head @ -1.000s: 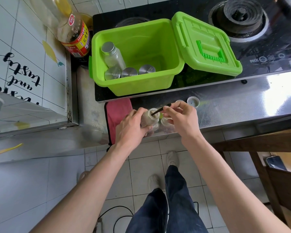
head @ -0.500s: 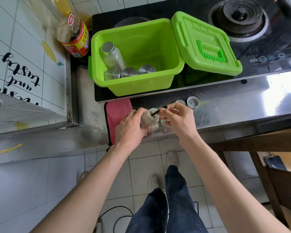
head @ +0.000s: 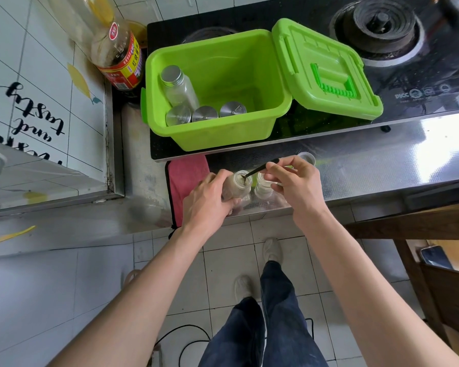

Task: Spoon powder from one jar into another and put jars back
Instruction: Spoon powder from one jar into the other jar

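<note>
**Powder spooned at the near edge of a steel bench**

A tiled kitchen is seen from above, with a black glass hob (head: pixel 421 75) at the far side and a patterned steel bench (head: pixel 368 165) in front of it. A bright green plastic box (head: pixel 217 136) is set on the hob, its hinged lid (head: pixel 326 72) thrown open to the right. Capped jars (head: pixel 179 87) are stored at its left end. A pink cloth (head: pixel 187 178) is laid just left of the work.

The two task jars are found at the near edge of the bench. The left jar (head: pixel 236 185) is small, round and clear, with pale powder inside. It is tilted toward the right and gripped by the left hand (head: pixel 207 202), whose fingers are curled round its body. The right jar (head: pixel 263 188) is stood upright just beside it, partly hidden. A thin dark spoon (head: pixel 257 169) is pinched near its far end between the thumb and fingertips of the right hand (head: pixel 297 184), and its bowl is dipped into the left jar's open mouth. A loose cap (head: pixel 306 158) is left on the bench beyond the right hand.

The jars are judged light, rigid and smooth, so probably slippery; glass or plastic cannot be told. They are best taken round the body, below the neck, so that the mouth is kept clear. The spoon is judged stiff and slender, so little powder is carried per scoop, and it could easily be spilled if the rim is knocked.
</note>
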Motion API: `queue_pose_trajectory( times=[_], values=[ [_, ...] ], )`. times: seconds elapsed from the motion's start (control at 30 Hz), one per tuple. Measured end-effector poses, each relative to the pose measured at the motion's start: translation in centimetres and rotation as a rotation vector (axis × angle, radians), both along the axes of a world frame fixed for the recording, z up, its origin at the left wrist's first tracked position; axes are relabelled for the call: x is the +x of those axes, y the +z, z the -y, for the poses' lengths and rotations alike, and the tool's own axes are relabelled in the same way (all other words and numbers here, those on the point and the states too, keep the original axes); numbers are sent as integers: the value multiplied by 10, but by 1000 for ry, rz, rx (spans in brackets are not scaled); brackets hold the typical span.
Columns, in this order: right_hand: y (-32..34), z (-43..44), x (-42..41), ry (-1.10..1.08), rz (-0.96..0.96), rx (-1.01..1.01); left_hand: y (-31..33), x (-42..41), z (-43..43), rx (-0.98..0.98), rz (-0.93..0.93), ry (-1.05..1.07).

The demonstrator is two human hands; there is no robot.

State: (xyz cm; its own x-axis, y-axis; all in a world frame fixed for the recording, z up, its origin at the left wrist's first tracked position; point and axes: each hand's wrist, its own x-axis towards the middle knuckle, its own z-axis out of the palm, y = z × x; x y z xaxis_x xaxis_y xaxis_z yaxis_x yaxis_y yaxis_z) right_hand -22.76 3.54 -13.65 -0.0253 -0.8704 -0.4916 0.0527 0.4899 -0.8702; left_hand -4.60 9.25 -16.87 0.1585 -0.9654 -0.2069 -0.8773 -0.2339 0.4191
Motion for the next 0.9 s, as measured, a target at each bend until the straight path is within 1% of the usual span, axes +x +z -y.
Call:
queue_pose_trajectory(
  times=[0.1,0.3,0.6,0.9],
  values=[
    [-1,0,-4,0,-5,5,1,0,0,-1,-20,2],
    [1,-3,-6,16,-24,-12,2,0,-1,10,-5,8],
    [7,-11,-5,96,-53,-12,1,0,-1,6,3,7],
    [2,-7,0,27,15,5,0,0,-1,5,13,11]
  ],
)
